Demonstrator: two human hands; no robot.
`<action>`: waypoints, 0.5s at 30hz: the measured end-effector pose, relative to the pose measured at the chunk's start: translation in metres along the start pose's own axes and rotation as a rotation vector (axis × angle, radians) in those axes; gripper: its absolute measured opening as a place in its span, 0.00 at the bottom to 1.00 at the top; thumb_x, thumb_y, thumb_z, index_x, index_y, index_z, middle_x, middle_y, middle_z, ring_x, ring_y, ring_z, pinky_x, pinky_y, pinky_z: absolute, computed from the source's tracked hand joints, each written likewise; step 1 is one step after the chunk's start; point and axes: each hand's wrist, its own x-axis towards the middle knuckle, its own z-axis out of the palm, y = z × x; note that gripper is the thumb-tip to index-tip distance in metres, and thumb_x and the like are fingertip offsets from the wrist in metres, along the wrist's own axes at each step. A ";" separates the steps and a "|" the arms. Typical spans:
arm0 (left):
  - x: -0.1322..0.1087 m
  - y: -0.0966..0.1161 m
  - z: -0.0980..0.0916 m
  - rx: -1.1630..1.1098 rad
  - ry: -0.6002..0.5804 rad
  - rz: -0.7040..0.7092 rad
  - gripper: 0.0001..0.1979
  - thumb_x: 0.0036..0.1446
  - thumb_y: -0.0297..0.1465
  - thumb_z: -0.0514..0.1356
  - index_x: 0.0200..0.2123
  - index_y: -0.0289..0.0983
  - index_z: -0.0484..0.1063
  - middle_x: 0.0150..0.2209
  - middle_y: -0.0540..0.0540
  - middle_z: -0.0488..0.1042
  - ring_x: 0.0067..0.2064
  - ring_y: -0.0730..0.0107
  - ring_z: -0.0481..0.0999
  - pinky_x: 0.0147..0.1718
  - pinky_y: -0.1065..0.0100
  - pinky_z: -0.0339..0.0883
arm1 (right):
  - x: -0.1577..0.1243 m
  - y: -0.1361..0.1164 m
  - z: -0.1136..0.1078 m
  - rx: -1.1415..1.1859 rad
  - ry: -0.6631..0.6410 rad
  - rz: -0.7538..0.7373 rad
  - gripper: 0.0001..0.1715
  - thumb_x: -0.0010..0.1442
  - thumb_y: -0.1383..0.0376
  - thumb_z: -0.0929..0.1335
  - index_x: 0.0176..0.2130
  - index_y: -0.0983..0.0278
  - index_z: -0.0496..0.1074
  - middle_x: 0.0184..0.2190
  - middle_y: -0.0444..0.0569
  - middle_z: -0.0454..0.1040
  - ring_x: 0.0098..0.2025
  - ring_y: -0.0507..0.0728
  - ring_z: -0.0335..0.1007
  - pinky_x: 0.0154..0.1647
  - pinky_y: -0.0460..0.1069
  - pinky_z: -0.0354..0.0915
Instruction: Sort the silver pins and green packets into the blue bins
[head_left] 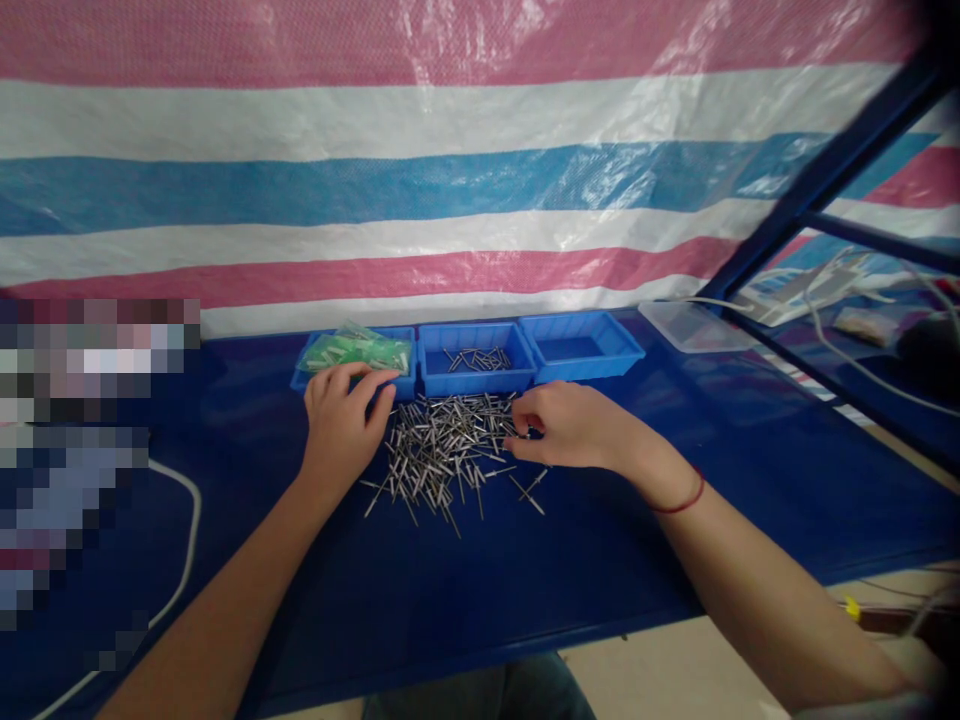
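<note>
A loose pile of silver blind rivets (442,445) lies on the dark blue table, in front of three blue bins. My left hand (343,415) rests at the pile's left side, by the front of the left bin (300,382). Its fingers and thumb are apart, with nothing visible between them. At the pile's right edge is my right hand (566,425), fingers curled down and thumb a little apart from them. No held rivet shows there. Several rivets lie in the middle bin (476,382). Green plastic packaging (356,350) with contents fills the left bin.
The right bin (589,372) shows a bare floor. A clear plastic lid or tray (694,327) lies to its right, near a blue metal frame (825,165). White cable (196,510) runs along the left. Striped sheeting (450,190) hangs behind the table (465,600).
</note>
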 end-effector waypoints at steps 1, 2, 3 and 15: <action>0.000 0.002 -0.001 -0.013 0.026 0.013 0.12 0.62 0.35 0.56 0.45 0.42 0.76 0.45 0.43 0.71 0.50 0.56 0.66 0.53 0.54 0.56 | 0.000 0.000 0.002 -0.019 -0.026 0.020 0.13 0.55 0.57 0.68 0.25 0.63 0.71 0.23 0.46 0.72 0.26 0.52 0.66 0.26 0.47 0.51; 0.000 0.004 -0.002 -0.031 0.053 0.026 0.12 0.61 0.35 0.56 0.45 0.41 0.76 0.46 0.42 0.70 0.51 0.56 0.66 0.54 0.54 0.56 | 0.000 0.001 0.003 -0.034 -0.050 0.035 0.12 0.55 0.58 0.67 0.26 0.63 0.71 0.23 0.46 0.72 0.26 0.52 0.66 0.26 0.47 0.50; -0.001 0.006 -0.004 -0.053 0.075 0.038 0.12 0.61 0.34 0.56 0.45 0.40 0.75 0.46 0.42 0.69 0.52 0.57 0.66 0.55 0.54 0.56 | 0.001 0.003 0.003 -0.045 -0.069 0.046 0.11 0.55 0.60 0.67 0.26 0.63 0.71 0.23 0.46 0.72 0.26 0.52 0.65 0.26 0.47 0.49; -0.015 0.057 -0.023 -0.420 -0.285 0.216 0.14 0.64 0.34 0.54 0.50 0.38 0.71 0.44 0.43 0.73 0.45 0.64 0.72 0.46 0.63 0.66 | -0.002 -0.031 0.009 0.134 0.360 -0.269 0.06 0.59 0.68 0.65 0.31 0.65 0.71 0.28 0.47 0.71 0.30 0.51 0.66 0.31 0.46 0.57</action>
